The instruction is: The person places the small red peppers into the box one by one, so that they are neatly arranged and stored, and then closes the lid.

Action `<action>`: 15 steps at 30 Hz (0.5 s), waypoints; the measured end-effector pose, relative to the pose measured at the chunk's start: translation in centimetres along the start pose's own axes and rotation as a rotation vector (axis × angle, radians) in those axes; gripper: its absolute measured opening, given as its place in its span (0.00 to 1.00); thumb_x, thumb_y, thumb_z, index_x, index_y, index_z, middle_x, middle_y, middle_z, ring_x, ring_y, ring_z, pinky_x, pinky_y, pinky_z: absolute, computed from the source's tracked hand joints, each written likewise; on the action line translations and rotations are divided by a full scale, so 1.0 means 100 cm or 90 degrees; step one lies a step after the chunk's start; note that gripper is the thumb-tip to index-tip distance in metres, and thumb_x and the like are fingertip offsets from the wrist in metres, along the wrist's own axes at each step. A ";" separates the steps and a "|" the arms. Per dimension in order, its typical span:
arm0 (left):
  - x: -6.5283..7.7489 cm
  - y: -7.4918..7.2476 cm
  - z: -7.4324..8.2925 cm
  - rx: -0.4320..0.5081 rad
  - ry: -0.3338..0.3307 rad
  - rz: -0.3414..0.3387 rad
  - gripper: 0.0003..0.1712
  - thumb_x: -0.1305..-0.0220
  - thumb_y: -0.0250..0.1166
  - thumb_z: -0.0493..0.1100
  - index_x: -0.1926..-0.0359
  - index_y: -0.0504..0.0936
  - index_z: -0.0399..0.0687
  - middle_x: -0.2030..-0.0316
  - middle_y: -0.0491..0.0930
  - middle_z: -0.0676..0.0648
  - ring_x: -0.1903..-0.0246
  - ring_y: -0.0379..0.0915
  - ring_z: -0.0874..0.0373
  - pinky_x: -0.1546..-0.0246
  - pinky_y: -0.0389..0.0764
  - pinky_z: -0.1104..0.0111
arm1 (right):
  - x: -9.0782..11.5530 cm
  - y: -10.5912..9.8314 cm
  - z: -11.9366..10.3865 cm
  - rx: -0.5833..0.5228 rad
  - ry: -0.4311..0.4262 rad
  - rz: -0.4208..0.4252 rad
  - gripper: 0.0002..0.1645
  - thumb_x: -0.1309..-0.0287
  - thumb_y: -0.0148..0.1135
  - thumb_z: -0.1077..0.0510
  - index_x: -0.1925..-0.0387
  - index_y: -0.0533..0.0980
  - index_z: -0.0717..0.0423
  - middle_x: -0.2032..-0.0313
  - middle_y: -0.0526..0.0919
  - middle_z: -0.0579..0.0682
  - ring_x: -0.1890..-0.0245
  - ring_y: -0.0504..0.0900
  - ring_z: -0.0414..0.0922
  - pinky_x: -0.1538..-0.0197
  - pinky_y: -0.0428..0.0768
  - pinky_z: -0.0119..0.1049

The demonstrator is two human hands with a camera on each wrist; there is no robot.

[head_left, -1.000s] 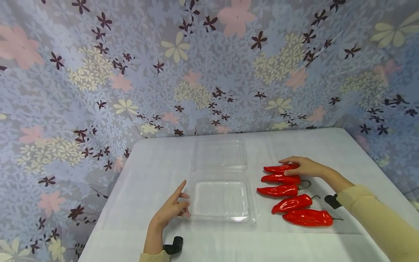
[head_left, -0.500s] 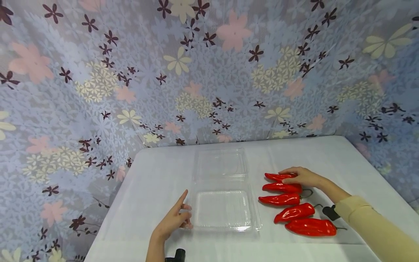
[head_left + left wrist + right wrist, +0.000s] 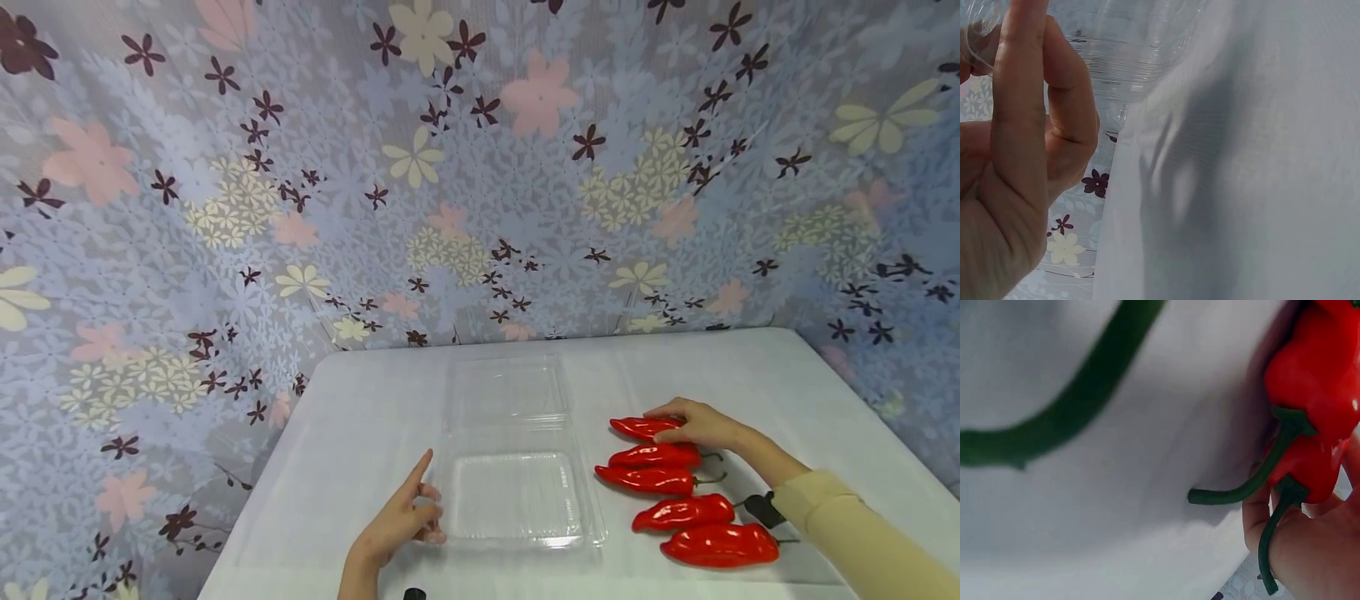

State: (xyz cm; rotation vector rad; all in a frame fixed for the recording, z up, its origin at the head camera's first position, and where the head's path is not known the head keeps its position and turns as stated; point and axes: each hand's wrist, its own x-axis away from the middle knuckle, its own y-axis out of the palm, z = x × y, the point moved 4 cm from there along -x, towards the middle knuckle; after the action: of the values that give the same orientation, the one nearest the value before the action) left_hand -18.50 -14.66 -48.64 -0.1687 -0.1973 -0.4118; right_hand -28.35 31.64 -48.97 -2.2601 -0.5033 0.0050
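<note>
Several glossy red peppers with green stems lie in a stack of rows on the right of the table in the head view. My right hand (image 3: 701, 423) grips the farthest red pepper (image 3: 636, 428), fingers over its far side and thumb on the near side. In the right wrist view, that hand (image 3: 1319, 550) is around a red pepper (image 3: 1313, 472), beside a second pepper (image 3: 1313, 369). My left hand (image 3: 396, 518) holds the left rim of the clear plastic container (image 3: 517, 540), index finger extended. In the left wrist view, a fingertip shows through the plastic.
The container's hinged lid (image 3: 506, 390) lies folded back behind its base. A nearer red pepper (image 3: 720, 546) and another red pepper (image 3: 682, 512) lie close to my right sleeve (image 3: 847, 525). White cloth covers the table (image 3: 360, 417); a floral curtain (image 3: 480, 167) hangs behind it.
The head view has tilted up, so the table sits lower in it. The second-farthest pepper has shifted slightly right. Both hands keep to the same places on the container and the far pepper.
</note>
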 end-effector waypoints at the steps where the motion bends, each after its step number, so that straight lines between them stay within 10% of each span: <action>1: 0.000 -0.001 0.000 0.001 0.001 0.001 0.52 0.42 0.57 0.32 0.25 0.36 0.53 0.55 0.62 0.39 0.75 0.73 0.58 0.75 0.80 0.70 | 0.000 0.000 -0.001 0.004 -0.004 0.002 0.32 0.50 0.69 0.49 0.47 0.76 0.64 0.55 0.75 0.58 0.56 0.74 0.54 0.54 0.77 0.52; 15: 0.003 0.002 0.001 0.015 0.016 -0.001 0.53 0.43 0.56 0.31 0.26 0.33 0.51 0.56 0.62 0.39 0.75 0.71 0.58 0.73 0.82 0.68 | 0.006 -0.019 -0.014 0.017 -0.019 0.079 0.32 0.49 0.68 0.48 0.47 0.76 0.65 0.55 0.76 0.61 0.59 0.73 0.53 0.63 0.78 0.43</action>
State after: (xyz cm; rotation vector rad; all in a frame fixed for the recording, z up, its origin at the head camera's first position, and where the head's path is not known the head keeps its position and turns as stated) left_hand -18.18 -14.55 -48.51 -0.1398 -0.1780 -0.4132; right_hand -28.20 31.99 -46.50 -2.2641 -0.3767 0.1077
